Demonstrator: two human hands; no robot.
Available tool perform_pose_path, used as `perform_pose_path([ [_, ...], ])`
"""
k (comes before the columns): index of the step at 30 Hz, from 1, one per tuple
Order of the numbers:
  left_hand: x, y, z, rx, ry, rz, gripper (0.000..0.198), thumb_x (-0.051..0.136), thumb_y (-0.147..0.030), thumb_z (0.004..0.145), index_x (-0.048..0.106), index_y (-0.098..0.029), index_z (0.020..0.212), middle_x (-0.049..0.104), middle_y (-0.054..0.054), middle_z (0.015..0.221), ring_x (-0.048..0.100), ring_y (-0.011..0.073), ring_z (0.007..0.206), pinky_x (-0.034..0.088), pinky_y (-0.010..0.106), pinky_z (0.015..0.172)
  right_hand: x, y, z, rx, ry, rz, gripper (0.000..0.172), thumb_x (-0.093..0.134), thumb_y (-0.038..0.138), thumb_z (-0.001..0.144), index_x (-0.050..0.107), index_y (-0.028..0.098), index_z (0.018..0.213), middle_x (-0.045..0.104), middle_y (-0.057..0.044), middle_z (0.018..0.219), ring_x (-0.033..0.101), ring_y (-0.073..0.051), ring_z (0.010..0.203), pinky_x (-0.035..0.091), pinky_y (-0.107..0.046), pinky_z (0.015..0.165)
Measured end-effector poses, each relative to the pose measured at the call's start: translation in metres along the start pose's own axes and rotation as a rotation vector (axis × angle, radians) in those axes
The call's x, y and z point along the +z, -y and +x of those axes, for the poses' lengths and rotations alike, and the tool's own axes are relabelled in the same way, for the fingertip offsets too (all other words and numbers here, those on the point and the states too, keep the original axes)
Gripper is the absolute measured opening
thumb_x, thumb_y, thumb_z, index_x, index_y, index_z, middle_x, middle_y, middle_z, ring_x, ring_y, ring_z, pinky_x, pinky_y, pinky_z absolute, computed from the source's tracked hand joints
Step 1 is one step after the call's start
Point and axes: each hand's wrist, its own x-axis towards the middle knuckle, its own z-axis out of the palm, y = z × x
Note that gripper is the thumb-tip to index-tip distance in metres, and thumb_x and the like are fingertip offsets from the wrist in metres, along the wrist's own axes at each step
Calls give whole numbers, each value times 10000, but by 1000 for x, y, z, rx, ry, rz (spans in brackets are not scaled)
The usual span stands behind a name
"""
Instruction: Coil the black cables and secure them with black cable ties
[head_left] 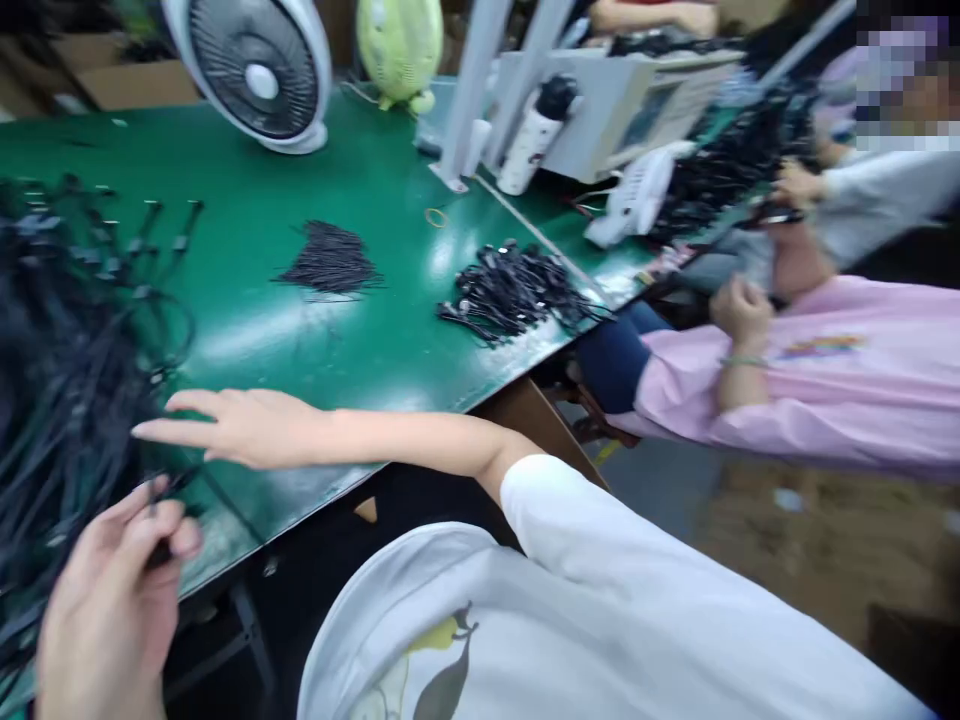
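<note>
My left hand [112, 590] is at the bottom left, its fingers pinched on a thin black cable [169, 490] over the green table [247, 340]. My right hand [232, 428] reaches across from the right, with the fingers stretched out flat and nothing in them. Its fingertips point at the big tangle of black cables [67, 350] on the left, at its edge. My white T-shirt [600, 620] fills the bottom middle.
A heap of short black pieces [330, 260] and a pile of black cables with plugs [517, 290] lie mid-table. A white fan [255, 70], a green plush toy [399, 45] and a white bottle [536, 135] stand at the back. A person in pink [825, 370] sits to the right.
</note>
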Motion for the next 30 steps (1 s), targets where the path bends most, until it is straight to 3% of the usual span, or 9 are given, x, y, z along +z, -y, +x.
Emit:
perform_pose_path([
  [3,-4,-7,-17,-10,36,393,344,593,-389,862,634,-237,1168,713,28,912,670,225,840,550,409,805,12,1,39,-33,199,-77,354,372,182,991,545,179,1300,603,-109,1188,571,-202,1021,467,-313,814],
  [6,-25,0,-18,128,115,693,302,526,-362,911,644,-226,1153,696,75,1143,656,237,1031,516,403,936,30,-10,50,-72,304,-125,300,389,182,980,635,130,1145,622,-140,1111,582,-218,988,452,-333,832],
  [10,-84,5,-2,331,-356,1000,368,439,-329,966,572,-198,1284,644,127,1196,606,249,1108,478,407,985,39,-29,57,-107,355,-84,331,411,120,946,657,154,1166,658,-119,1054,617,-206,955,461,-328,848],
  [15,-180,10,58,204,-547,1353,434,378,-240,961,521,-93,1343,570,219,1315,534,326,1199,436,463,1002,23,-17,114,-64,210,-2,317,423,189,966,685,165,1142,678,-105,1092,635,-212,1012,489,-328,887],
  [19,-234,10,117,118,-388,1465,340,419,-201,925,628,-78,1163,631,221,1230,554,329,1172,418,479,1006,29,5,174,-100,209,35,296,436,199,966,699,165,1098,676,-89,1098,630,-208,1056,482,-335,950],
  [23,-227,-18,126,214,-310,1483,294,392,-219,949,671,-129,925,708,150,984,631,264,988,375,492,1055,46,34,200,-173,119,95,361,477,204,948,583,165,1291,594,-111,1254,595,-211,1111,493,-342,936],
  [26,-190,-56,92,627,-291,1474,275,385,-247,976,652,-181,962,715,78,1019,636,208,977,230,506,1169,55,49,216,-197,13,121,485,525,273,939,455,194,1412,481,-121,1399,542,-209,1177,490,-323,900],
  [28,-173,-78,64,823,-236,1463,210,439,-233,961,646,-216,931,719,38,1026,638,200,1006,147,535,1194,54,50,232,-169,91,71,328,539,297,933,614,196,1236,580,-91,1270,568,-193,1097,470,-291,867],
  [30,-172,-91,44,810,-252,1454,167,476,-244,945,640,-228,920,719,35,1008,626,222,1043,151,559,1180,40,42,249,-91,173,7,211,527,261,932,710,168,977,662,-79,1046,591,-181,978,445,-272,833],
])
